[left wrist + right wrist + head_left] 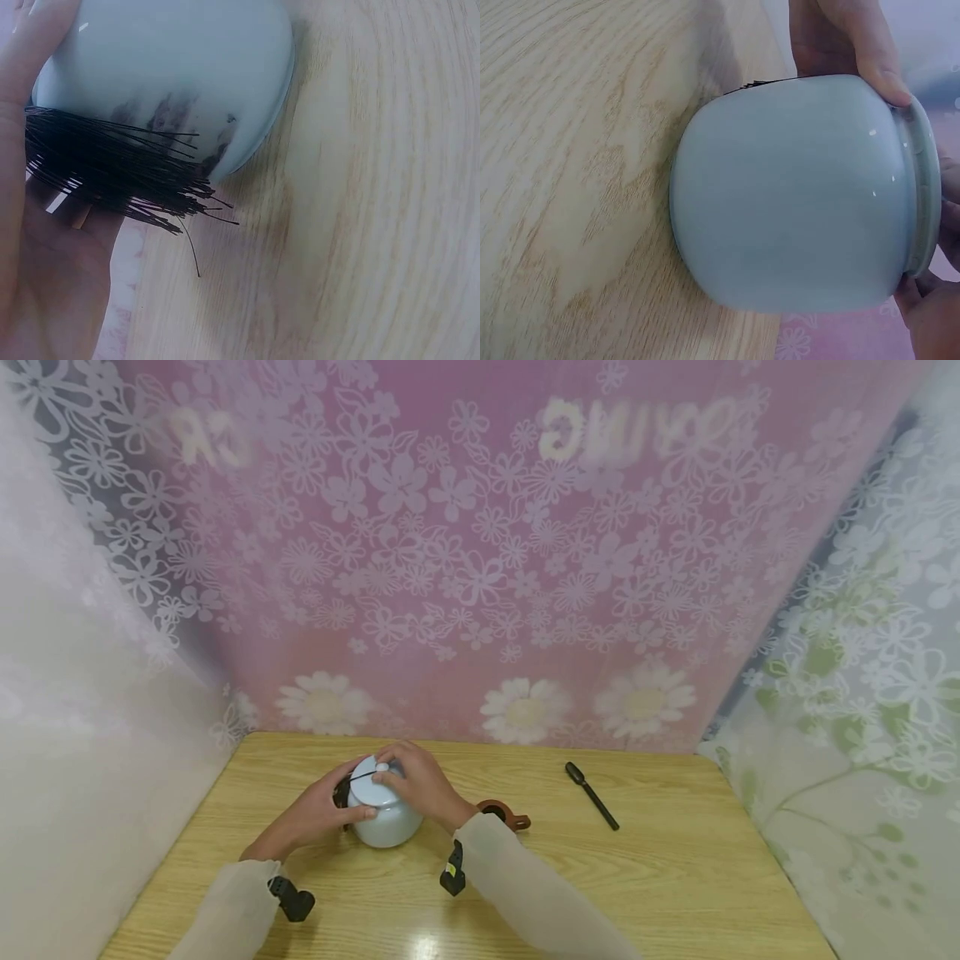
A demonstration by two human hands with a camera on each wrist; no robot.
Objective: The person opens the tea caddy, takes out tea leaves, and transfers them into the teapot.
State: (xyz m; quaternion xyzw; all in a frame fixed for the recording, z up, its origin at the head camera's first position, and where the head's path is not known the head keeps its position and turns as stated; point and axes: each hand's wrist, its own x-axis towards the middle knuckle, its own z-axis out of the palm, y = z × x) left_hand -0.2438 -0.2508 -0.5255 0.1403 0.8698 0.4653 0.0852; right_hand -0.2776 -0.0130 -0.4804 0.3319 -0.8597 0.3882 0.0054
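Observation:
A pale blue ceramic jar (386, 828) stands on the table, its flat lid (366, 787) on top. My left hand (318, 806) grips the jar's left side, thumb across the front near the rim. From above, my right hand (420, 781) pinches the lid's small knob (382, 767) between thumb and fingers. A thin dark cord (363, 774) runs over the lid towards the knob. In the left wrist view, a bundle of dark strands like a tassel (112, 161) lies between the left palm and the jar. The right wrist view shows the jar's smooth side (795, 202).
Behind the right wrist sits a small reddish-brown vessel with a handle (517, 821), partly hidden. Further right, a slim black tool with a wider end (592, 795) lies on the wooden table (675, 860). Flowered curtains (480, 568) enclose the back and sides.

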